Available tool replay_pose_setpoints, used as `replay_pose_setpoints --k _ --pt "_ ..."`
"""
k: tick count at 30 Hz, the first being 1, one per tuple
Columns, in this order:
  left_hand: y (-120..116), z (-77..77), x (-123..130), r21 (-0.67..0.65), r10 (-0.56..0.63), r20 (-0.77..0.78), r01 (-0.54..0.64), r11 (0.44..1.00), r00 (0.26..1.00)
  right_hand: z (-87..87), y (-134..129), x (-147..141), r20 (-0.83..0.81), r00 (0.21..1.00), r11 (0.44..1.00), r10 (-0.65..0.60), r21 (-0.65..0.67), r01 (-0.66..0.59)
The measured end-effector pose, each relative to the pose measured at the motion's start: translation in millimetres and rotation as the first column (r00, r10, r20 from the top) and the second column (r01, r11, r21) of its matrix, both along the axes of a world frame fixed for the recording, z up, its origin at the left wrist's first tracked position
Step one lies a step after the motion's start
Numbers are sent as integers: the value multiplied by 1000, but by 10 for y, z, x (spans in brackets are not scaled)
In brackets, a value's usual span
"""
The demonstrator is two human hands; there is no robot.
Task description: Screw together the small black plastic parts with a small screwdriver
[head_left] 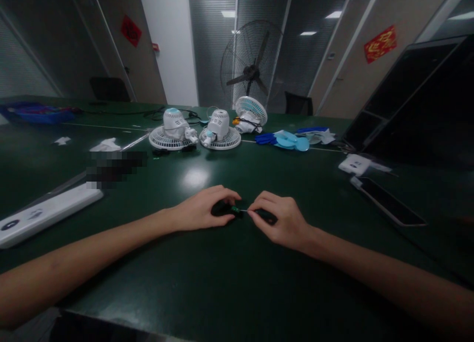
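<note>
In the head view, my left hand (206, 208) is low over the table with its thumb and fingers curled round a small dark piece with a green part (236, 210). Its kind is too small and dim to tell. My right hand (283, 217) grips a screwdriver (267, 216) by its dark handle. The thin metal shaft points left, and its tip is at the green part or just beside it; contact cannot be made out. My left palm partly hides the dark piece.
Across the dark green table (155, 278) stand a white fan unit (174, 127), a second fan unit (221, 127) and a tilted one (252, 112). Light-blue fan blades (292, 140) lie right of them. A white box (52, 211) sits left; a phone (392, 201) lies right.
</note>
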State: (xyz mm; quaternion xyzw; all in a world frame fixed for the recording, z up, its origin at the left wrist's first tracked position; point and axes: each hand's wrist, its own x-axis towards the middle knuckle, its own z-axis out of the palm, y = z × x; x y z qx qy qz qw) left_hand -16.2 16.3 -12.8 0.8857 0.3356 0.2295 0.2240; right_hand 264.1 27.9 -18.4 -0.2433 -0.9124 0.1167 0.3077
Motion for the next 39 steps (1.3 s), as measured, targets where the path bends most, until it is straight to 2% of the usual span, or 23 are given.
replay_pose_setpoints --k 4,8,28,39 --pt "38 5 -9 31 -41 -26 42 999 999 22 -10 -17 19 1000 1000 -24 4 23" --pt "41 -20 0 39 -19 -30 21 999 999 23 -13 -18 55 998 1000 -28 6 28" --pt "30 39 15 -45 -44 -18 43 998 999 10 -1 0 118 993 1000 8 15 -9" --pt "53 26 20 -65 -68 44 71 995 997 38 -31 -27 181 983 998 -30 66 18"
